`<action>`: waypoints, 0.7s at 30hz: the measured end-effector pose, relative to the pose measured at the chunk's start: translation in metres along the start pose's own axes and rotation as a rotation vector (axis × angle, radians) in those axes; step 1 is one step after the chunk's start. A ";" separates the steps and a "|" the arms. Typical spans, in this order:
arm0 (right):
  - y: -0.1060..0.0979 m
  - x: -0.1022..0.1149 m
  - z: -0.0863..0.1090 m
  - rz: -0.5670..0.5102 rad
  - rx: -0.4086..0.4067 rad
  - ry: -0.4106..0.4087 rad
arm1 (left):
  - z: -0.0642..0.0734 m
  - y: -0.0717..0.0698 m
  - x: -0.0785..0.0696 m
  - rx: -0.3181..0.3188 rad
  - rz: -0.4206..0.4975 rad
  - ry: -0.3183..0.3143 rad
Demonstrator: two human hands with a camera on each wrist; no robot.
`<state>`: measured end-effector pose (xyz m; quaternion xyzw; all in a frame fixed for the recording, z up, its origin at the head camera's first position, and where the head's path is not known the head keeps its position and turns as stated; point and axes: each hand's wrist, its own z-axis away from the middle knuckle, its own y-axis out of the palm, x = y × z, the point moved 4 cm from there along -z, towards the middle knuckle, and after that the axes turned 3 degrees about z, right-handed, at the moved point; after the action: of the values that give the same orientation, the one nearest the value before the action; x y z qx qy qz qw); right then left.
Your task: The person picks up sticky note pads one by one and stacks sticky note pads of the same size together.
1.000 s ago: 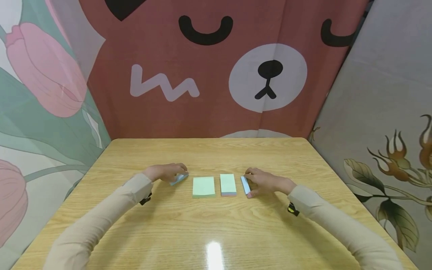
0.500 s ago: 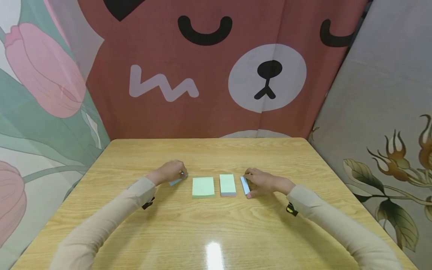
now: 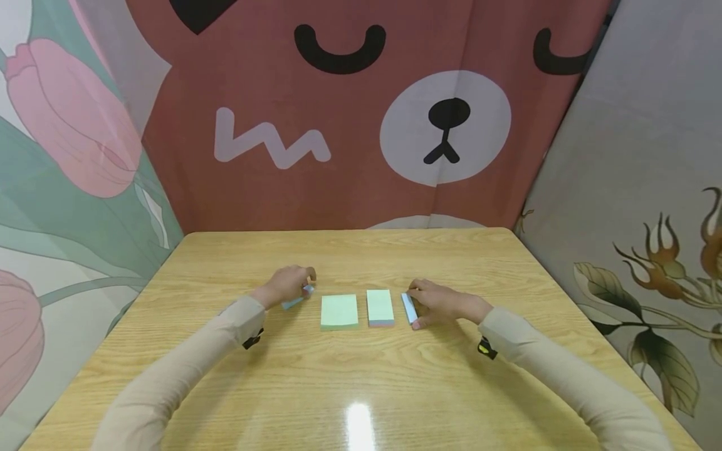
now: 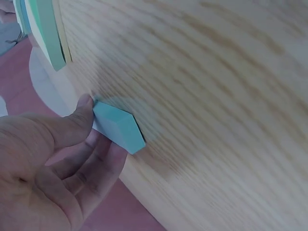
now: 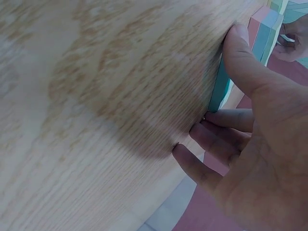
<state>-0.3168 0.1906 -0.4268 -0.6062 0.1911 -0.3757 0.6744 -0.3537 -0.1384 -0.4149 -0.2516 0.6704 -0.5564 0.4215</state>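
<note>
My left hand (image 3: 284,285) holds a small light-blue sticky note pad (image 3: 292,304) low at the table. In the left wrist view the thumb is at one corner of this blue pad (image 4: 119,127), with fingers along its far edge. My right hand (image 3: 442,302) spans a narrow blue sticky note pad (image 3: 409,309), thumb at its near end and fingertips at the far end. The right wrist view shows this narrow pad (image 5: 220,87) partly hidden behind the thumb. Between the hands lie a square pale-green sticky note pad (image 3: 339,312) and a narrower stack of sticky notes (image 3: 380,307), green on top.
All the pads are on a wooden table (image 3: 361,369), roughly in a row. A red-brown curtain (image 3: 271,194) with a bear's face hangs behind the table's far edge. Flowered curtains (image 3: 637,156) flank both sides.
My left hand has shifted slightly right, and its index finger has lifted from the blue pad. The right hand stays at its narrow pad, and the middle pads have not moved.
</note>
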 end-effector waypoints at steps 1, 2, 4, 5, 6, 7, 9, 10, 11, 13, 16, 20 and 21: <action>0.000 0.000 0.000 0.001 0.001 -0.001 | -0.001 0.000 0.001 0.008 0.009 -0.016; 0.000 0.000 0.000 0.001 0.001 -0.002 | -0.001 0.001 0.002 0.017 0.018 -0.030; 0.000 0.001 0.000 0.000 0.005 -0.002 | -0.002 0.002 0.004 0.032 0.041 -0.050; 0.000 0.001 0.000 -0.001 0.006 0.000 | -0.002 0.002 0.004 0.040 0.056 -0.061; 0.000 0.001 0.000 -0.003 0.009 0.002 | -0.002 0.002 0.004 0.045 0.064 -0.065; 0.000 0.001 0.000 -0.004 0.010 0.005 | -0.002 0.001 0.004 0.051 0.077 -0.068; 0.001 0.001 0.000 -0.003 0.013 0.007 | -0.002 0.001 0.004 0.060 0.091 -0.074; 0.001 0.001 0.000 -0.003 0.014 0.006 | -0.002 0.001 0.004 0.062 0.093 -0.075; 0.001 0.001 -0.001 -0.002 0.015 0.006 | -0.002 0.001 0.003 0.064 0.095 -0.075; 0.001 0.000 -0.001 0.004 0.016 0.003 | -0.002 0.000 0.003 0.066 0.092 -0.075; 0.000 0.001 0.000 0.008 0.014 0.001 | -0.002 -0.001 0.002 0.070 0.088 -0.076; -0.001 0.001 0.001 0.008 0.010 0.006 | -0.002 -0.002 0.001 0.071 0.082 -0.090; -0.001 0.001 0.001 0.007 0.011 0.008 | -0.002 -0.002 0.000 0.069 0.078 -0.090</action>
<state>-0.3154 0.1905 -0.4257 -0.6003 0.1938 -0.3767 0.6784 -0.3559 -0.1381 -0.4130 -0.2353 0.6404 -0.5506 0.4810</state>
